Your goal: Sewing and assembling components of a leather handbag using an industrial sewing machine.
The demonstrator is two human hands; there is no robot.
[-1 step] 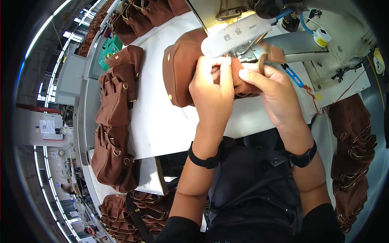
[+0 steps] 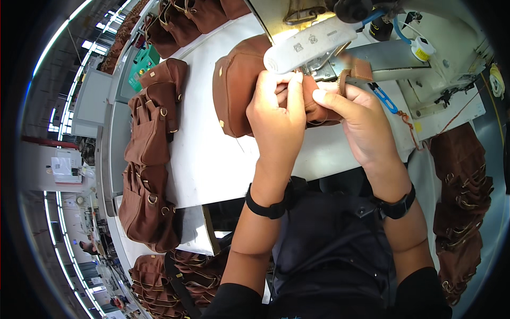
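Note:
A brown bag [image 2: 239,87] lies on the white table under the pale head of a sewing machine [image 2: 311,47]. My left hand [image 2: 279,106] is closed at the bag's edge, thumb and forefinger pinched together just below the machine head. With thumb over bent fingers, my right hand [image 2: 366,125] grips the edge of the same bag further right. Beside its fingertips a strip with zipper teeth [image 2: 342,82] curls upward, near a small brown tab [image 2: 362,69]. The machine head and my fingers hide the stitching spot.
Several brown bags [image 2: 147,133] line the table's left side, with more at the far edge [image 2: 183,24] and lower left [image 2: 154,279]. Others hang in a stack [image 2: 459,212] at right. A blue-handled tool [image 2: 383,98] and a small white bottle [image 2: 422,49] are near the machine.
The bag has shifted slightly away from me, and my left hand has moved a little with it. The zipper strip by my right hand now shows its teeth more clearly.

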